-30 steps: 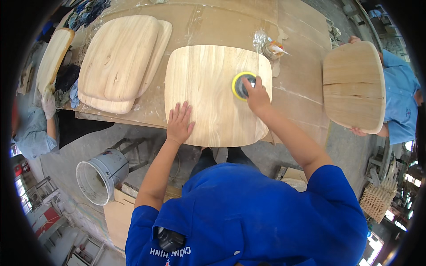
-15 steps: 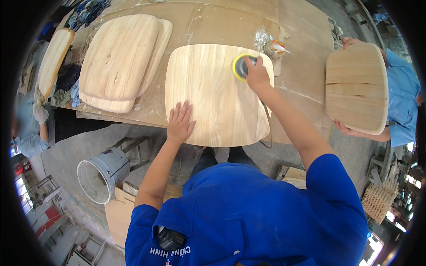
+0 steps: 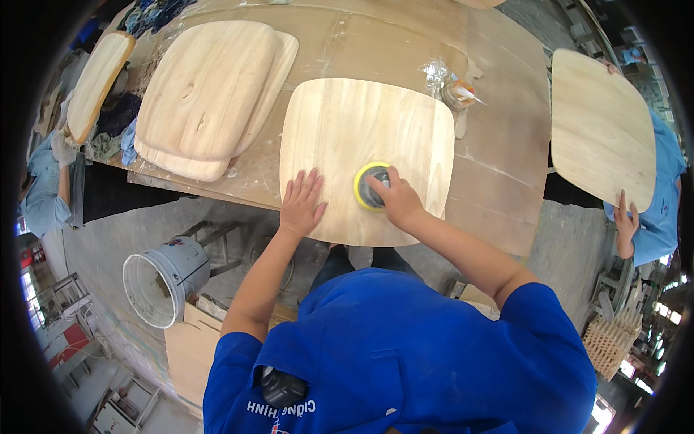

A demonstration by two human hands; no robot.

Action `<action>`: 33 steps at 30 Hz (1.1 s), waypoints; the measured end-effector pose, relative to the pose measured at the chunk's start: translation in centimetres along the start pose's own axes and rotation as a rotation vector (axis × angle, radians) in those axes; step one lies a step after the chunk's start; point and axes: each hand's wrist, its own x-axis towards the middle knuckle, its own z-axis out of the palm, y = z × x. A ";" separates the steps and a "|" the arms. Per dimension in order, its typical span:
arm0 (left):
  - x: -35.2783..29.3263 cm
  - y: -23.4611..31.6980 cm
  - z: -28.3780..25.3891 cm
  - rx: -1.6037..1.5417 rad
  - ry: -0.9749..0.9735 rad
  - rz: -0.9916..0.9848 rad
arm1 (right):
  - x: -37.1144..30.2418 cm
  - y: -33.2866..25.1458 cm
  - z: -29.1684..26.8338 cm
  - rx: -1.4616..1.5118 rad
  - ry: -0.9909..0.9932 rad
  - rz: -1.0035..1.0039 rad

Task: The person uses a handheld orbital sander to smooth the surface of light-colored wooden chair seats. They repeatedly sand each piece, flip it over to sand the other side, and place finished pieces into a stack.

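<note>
A pale wooden panel point(image 3: 340, 123) with rounded corners lies flat on the cardboard-covered table, its near edge close to my body. Pressed on its left near part is my left hand point(image 3: 303, 202), palm down with the fingers stretched out. My right hand point(image 3: 400, 198) grips a round sander point(image 3: 371, 186) with a dark body and a yellow rim. The sander sits on the panel's surface, near the middle of the near half. My fingers hide part of its top.
Stacked wooden panels point(image 3: 210, 87) lie at the left on the table point(image 3: 499, 166). A jar point(image 3: 457, 94) with a white-tipped tool stands beyond my panel's right corner. Co-workers hold panels at both sides, one panel point(image 3: 603, 130) at right. A grey bucket point(image 3: 163, 278) is below left.
My right hand has brought the sander from the panel's far right area toward me and left. My left hand stays on the panel. The right co-worker's panel has tilted and shifted.
</note>
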 end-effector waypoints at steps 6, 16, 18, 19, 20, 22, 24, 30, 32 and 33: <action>-0.1 -0.1 0.0 -0.046 0.067 0.020 | 10.4 -1.1 -2.9 -0.134 0.203 0.127; -1.2 -0.3 1.1 -0.056 0.131 -0.108 | 13.0 -6.3 -2.9 -0.127 0.105 0.086; -2.7 -0.2 1.3 -0.072 0.128 -0.205 | 11.9 -6.8 -1.9 -0.150 -0.018 0.017; -3.5 -0.2 1.4 -0.079 0.130 -0.252 | 12.0 -6.7 -1.9 -0.151 0.009 0.003; -4.4 -0.1 1.5 -0.105 0.162 -0.276 | 12.4 -6.6 -2.0 -0.157 0.061 0.020; -6.4 0.4 1.6 -0.155 0.237 -0.328 | 14.3 -6.1 -2.9 -0.173 0.161 0.059; -8.0 1.2 1.8 -0.235 0.319 -0.420 | 16.6 -5.5 -4.3 -0.159 0.227 0.122; -9.0 2.0 3.5 -1.118 0.299 -0.827 | 16.0 -6.4 -3.6 -0.167 0.249 0.127; -8.9 1.7 3.7 -1.225 0.238 -0.870 | 13.8 -6.9 -2.6 -0.146 0.185 0.077; -8.9 1.3 3.7 -1.257 0.146 -0.909 | 12.7 -7.1 -2.1 -0.150 0.130 0.057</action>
